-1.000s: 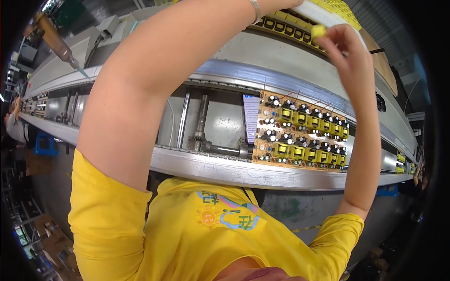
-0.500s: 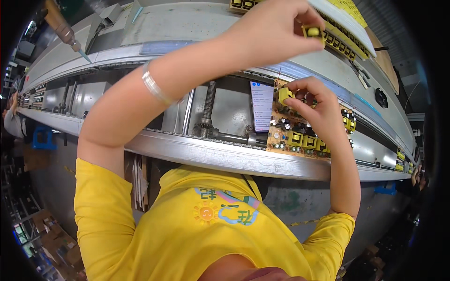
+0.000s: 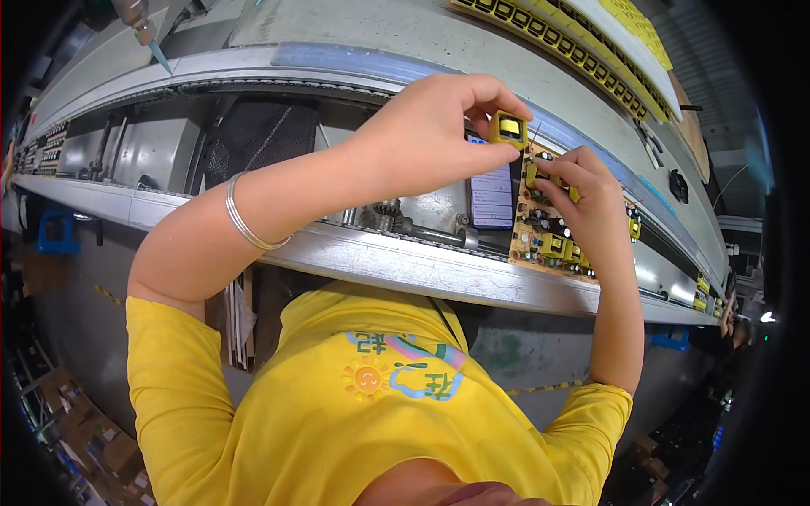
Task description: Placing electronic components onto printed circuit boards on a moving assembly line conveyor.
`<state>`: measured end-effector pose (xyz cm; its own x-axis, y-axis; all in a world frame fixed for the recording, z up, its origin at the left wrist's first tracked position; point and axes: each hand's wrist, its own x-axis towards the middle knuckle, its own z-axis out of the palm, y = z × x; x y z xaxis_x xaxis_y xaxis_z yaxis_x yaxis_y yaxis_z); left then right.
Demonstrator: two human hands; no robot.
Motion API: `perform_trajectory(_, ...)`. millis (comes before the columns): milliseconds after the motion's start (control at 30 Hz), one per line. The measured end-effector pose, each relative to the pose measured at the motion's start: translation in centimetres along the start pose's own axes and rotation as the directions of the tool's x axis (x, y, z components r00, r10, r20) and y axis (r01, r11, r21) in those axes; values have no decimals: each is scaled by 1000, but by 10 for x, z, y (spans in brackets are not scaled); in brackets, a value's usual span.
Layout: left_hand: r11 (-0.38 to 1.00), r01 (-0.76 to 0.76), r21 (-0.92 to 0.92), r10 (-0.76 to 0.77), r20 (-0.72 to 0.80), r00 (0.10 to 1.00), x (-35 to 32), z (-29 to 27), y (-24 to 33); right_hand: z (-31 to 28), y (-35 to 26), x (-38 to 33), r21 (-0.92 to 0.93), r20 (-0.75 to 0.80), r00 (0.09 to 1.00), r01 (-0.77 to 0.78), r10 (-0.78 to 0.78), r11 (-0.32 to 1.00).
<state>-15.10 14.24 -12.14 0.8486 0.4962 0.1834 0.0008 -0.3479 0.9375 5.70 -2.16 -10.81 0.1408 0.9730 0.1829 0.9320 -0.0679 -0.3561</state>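
Nearest the camera, at the bottom of the view, is the person's yellow short-sleeved shirt [image 3: 371, 422] with a colourful print on the chest. Both bare forearms rise from it toward a long grey metal conveyor rail [image 3: 388, 261] that crosses the picture. One thin silver bangle [image 3: 245, 221] circles the left wrist.

Beyond the rail, the left hand [image 3: 422, 135] is closed in a pinch: thumb and fingertips grip one small yellow block-shaped transformer [image 3: 509, 128], held in the air just above the top edge of the board. The right hand [image 3: 591, 207] is curled narrow, its fingertips pressing on a second yellow component [image 3: 533, 174] seated on the tan rectangular circuit board [image 3: 544, 240]. That single board lies in the conveyor channel, partly covered by the right hand; it carries several more yellow blocks and small dark cylindrical parts, too crowded and hidden to count. Just left of the board lies one pale blue-and-white card [image 3: 491, 198].

Farther back, across the channel, a long row of yellow compartment trays [image 3: 557, 38] runs along the far side. At the upper left, one hanging screwdriver tip [image 3: 148, 38] points downward.
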Motion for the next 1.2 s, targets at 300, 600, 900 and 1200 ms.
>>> perform_trajectory(300,998,-16,-57,16,11,1000,2,-2,-7,-5,4,1,0,72,994,-78,77,997)
perform_trajectory(600,968,22,-249,-7,60,998,4,-3,-14,-2,8,-3,-7,50,997,-62,62,998)
perform_trajectory(900,898,257,-358,-133,335,933,-10,20,-4,-17,-42,-6,391,-36,994,106,-100,914)
perform_trajectory(1200,841,324,-434,-115,442,889,-15,29,-4,-10,-35,-27,713,172,978,-40,-120,700)
